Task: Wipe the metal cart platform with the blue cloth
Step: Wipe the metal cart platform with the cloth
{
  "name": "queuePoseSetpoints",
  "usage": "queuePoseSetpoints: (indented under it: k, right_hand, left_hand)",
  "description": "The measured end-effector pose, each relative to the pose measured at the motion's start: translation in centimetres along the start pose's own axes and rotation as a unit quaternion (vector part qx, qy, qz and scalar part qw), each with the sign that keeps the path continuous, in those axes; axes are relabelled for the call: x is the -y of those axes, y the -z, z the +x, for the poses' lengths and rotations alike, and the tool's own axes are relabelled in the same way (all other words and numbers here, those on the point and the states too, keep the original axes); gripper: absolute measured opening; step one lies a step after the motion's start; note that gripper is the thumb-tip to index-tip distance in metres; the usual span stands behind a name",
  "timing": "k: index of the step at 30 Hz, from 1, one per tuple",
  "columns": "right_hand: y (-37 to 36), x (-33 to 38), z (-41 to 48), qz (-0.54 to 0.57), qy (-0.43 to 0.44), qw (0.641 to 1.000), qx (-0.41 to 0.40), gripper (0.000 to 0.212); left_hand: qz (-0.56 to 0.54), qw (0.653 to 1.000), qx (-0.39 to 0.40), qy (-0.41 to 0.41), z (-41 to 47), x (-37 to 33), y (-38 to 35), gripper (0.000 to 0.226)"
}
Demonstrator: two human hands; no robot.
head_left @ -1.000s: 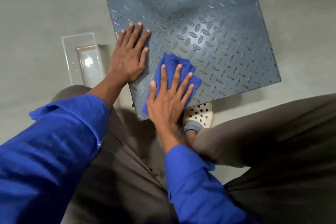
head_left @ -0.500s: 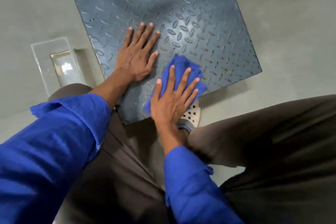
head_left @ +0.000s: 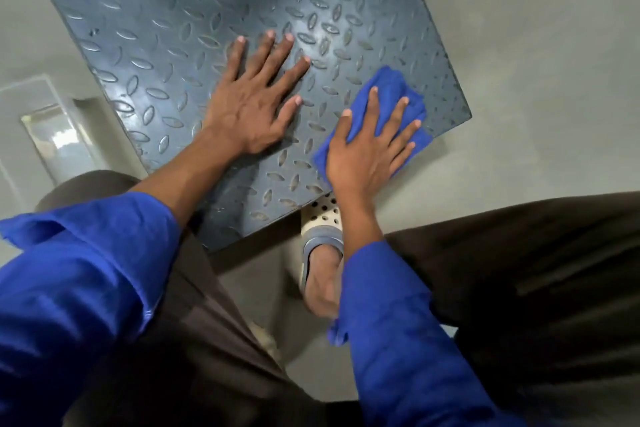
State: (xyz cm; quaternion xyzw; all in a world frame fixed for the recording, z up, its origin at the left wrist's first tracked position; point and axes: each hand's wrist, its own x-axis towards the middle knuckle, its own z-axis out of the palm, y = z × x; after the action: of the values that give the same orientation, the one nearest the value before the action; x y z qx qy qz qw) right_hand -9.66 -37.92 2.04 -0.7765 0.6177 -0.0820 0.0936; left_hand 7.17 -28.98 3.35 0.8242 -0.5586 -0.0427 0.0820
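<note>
The metal cart platform [head_left: 194, 3] is a dark grey sheet with a raised diamond tread pattern, filling the upper middle of the head view. My left hand [head_left: 254, 104] lies flat on it with fingers spread. The blue cloth [head_left: 389, 85] is bunched near the platform's right corner, at its near edge. My right hand [head_left: 363, 152] presses down on the cloth with straight, spread fingers, covering most of it.
Grey floor [head_left: 536, 62] surrounds the platform. A shiny recessed rectangle [head_left: 55, 139] lies in the floor at the left. My foot in a perforated beige clog [head_left: 320, 218] pokes under the platform's near edge, between my dark trouser legs.
My right hand has slid the blue cloth along the near edge toward the platform's right corner. My left hand has shifted further onto the platform's middle.
</note>
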Motion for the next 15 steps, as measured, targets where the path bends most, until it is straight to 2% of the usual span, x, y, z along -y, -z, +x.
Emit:
queuePoseSetpoints:
  k: [3, 5, 8, 11, 15]
  right_hand:
    - [-0.6, 0.9, -3.9, 0.007, 0.046, 0.999, -0.014, 0.062]
    - [-0.4, 0.2, -1.3, 0.011, 0.062, 0.998, 0.0, 0.064]
    - [0.5, -1.5, 5.4, 0.006, 0.019, 0.999, 0.03, 0.065]
    - [1.4, -3.1, 10.5, 0.007, -0.017, 1.0, 0.025, 0.065]
    - [1.5, -2.7, 8.1, 0.004, 0.002, 1.0, 0.029, 0.064]
  left_hand:
    - [-0.004, 1.0, -0.008, 0.0, 0.1, -0.1, -0.1, 0.068]
    - [-0.004, 1.0, -0.006, -0.001, 0.2, -0.1, 0.1, 0.068]
    - [-0.011, 1.0, 0.006, -0.003, 0.2, -0.1, 0.4, 0.069]
    - [-0.019, 1.0, 0.006, -0.003, 0.2, 0.0, 0.5, 0.069]
    - [-0.025, 1.0, 0.002, 0.001, 0.2, 0.2, 0.5, 0.069]
